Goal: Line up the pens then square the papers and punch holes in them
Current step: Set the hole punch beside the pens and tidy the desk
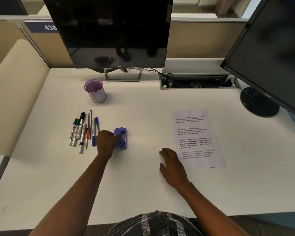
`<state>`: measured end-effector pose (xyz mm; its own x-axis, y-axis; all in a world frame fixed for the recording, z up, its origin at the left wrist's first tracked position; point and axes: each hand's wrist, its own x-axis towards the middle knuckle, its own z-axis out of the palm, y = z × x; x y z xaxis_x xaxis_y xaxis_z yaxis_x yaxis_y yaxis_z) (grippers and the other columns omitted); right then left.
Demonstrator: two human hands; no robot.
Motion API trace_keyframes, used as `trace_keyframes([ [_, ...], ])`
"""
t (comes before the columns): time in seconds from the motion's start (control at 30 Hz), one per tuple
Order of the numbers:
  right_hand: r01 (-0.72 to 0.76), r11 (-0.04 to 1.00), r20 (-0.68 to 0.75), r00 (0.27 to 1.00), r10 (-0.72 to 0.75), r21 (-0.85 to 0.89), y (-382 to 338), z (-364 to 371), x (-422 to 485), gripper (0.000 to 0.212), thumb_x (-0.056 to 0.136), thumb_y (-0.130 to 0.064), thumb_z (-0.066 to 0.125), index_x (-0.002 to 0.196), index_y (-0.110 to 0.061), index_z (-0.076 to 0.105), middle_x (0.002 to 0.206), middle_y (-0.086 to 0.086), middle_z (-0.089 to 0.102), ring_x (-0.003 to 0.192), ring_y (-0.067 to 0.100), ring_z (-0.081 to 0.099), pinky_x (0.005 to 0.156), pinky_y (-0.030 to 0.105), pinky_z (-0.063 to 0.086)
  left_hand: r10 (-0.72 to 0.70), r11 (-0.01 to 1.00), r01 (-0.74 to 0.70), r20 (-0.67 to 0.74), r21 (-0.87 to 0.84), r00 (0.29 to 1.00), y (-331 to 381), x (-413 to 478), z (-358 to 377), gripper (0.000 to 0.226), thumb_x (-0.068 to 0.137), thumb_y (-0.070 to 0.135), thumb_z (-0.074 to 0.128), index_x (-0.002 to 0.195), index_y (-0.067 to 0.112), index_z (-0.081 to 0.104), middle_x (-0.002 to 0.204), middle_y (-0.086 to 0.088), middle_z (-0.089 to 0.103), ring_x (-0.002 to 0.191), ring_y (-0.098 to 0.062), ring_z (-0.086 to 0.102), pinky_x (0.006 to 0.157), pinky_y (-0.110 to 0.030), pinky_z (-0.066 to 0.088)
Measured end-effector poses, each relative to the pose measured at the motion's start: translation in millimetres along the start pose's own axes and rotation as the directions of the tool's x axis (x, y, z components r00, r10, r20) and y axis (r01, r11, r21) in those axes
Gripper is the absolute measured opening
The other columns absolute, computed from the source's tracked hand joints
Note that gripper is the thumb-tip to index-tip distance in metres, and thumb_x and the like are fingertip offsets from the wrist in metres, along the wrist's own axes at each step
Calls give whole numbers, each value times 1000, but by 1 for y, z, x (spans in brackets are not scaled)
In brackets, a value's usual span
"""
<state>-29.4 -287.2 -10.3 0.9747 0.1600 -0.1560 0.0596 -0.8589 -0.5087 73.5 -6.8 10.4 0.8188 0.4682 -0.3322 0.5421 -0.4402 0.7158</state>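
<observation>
Now the left hand (pixel 107 140) curls its fingers on the purple hole punch (pixel 121 138), pens (pixel 83 131) just at its nine o'clock. Bare desk (pixel 143 106) lies at three o'clock, up to the papers (pixel 197 138), whose near-left edge the flat, loose-fingered right hand (pixel 171 165) touches.

Two monitors (pixel 112 31), one cup (pixel 95 90), one punch (pixel 120 138) (pens (pixel 83 131) roughly nine)

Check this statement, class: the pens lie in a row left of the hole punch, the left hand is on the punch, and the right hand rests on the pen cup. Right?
Not quite. In the head view the right hand rests on the desk at the edge of the papers, far from the pen cup. The pens, hole punch and left hand are as stated.
</observation>
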Motion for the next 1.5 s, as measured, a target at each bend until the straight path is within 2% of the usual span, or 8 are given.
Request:
trace_keyframes([
  [0.23, -8, 1000, -18, 1000, 7, -6, -3, 3, 0, 50, 93, -13, 61, 142, -11, 50, 151, 3, 45, 140, 21, 43, 111, 32, 42, -42, 992, 52, 87, -115, 995, 2, -7, 13, 31, 80, 12, 87, 74, -12, 68, 72, -31, 64, 68, -28, 59, 66, -38, 47],
  [0.43, -31, 1000, -25, 999, 30, -3, -4, 5, 1, 51, 95, -15, 61, 144, -13, 48, 153, 3, 43, 141, 19, 42, 113, 29, 37, -44, 986, 65, 134, -155, 990, 11, -15, 29, 29, 77, 11, 87, 65, 4, 61, 67, -17, 55, 65, -25, 52, 64, -38, 45],
  [0.67, -53, 999, -36, 998, 52, -4, -8, 7, 2, 50, 93, -14, 62, 142, -13, 50, 151, 2, 44, 140, 18, 43, 112, 29, 39, -43, 994, 54, 110, -98, 993, 13, 1, 23, 30, 78, 15, 87, 66, -4, 66, 62, -14, 59, 60, -26, 54, 61, -36, 48],
  [0.93, -108, 994, -66, 992, 107, -6, -16, 11, 3, 48, 92, -14, 63, 138, -12, 51, 145, 2, 48, 134, 20, 46, 106, 32, 46, -1, 1000, 2, 52, -19, 999, 8, 25, -1, 31, 80, 15, 86, 62, 8, 62, 59, -7, 60, 56, -20, 55, 59, -27, 43],
  [1.2, -140, 990, -122, 983, 137, -14, -25, 18, 5, 44, 90, -13, 64, 132, -12, 52, 139, 0, 51, 128, 20, 48, 98, 31, 51, 62, 997, -64, 45, 45, 997, 4, 33, -15, 40, 81, 13, 85, 55, 12, 55, 52, -2, 52, 51, -15, 49, 61, -31, 41],
  [1.3, -154, 988, -134, 979, 151, -9, -27, 22, 5, 44, 91, -12, 64, 133, -11, 52, 140, 2, 50, 130, 21, 47, 101, 31, 49, 69, 996, -72, 44, 54, 997, 2, 33, -16, 30, 82, 15, 85, 63, 6, 63, 57, -4, 59, 55, -16, 55, 59, -28, 42],
  [1.4, -163, 987, -136, 978, 159, -16, -29, 23, 4, 44, 91, -12, 63, 134, -9, 52, 140, 4, 51, 131, 22, 47, 103, 32, 50, 81, 994, -84, 45, 64, 996, 2, 33, -15, 23, 84, 18, 85, 82, -1, 72, 75, -12, 70, 70, -26, 67, 69, -36, 55],
  [1.5, -169, 985, -135, 977, 163, -41, -31, 21, 6, 43, 91, -14, 64, 133, -9, 53, 139, 5, 51, 130, 23, 47, 103, 34, 49, 83, 993, -85, 36, 79, 996, 1, 26, -16, 35, 87, 27, 82, 108, 2, 69, 99, -14, 74, 87, -27, 68, 78, -39, 55],
])
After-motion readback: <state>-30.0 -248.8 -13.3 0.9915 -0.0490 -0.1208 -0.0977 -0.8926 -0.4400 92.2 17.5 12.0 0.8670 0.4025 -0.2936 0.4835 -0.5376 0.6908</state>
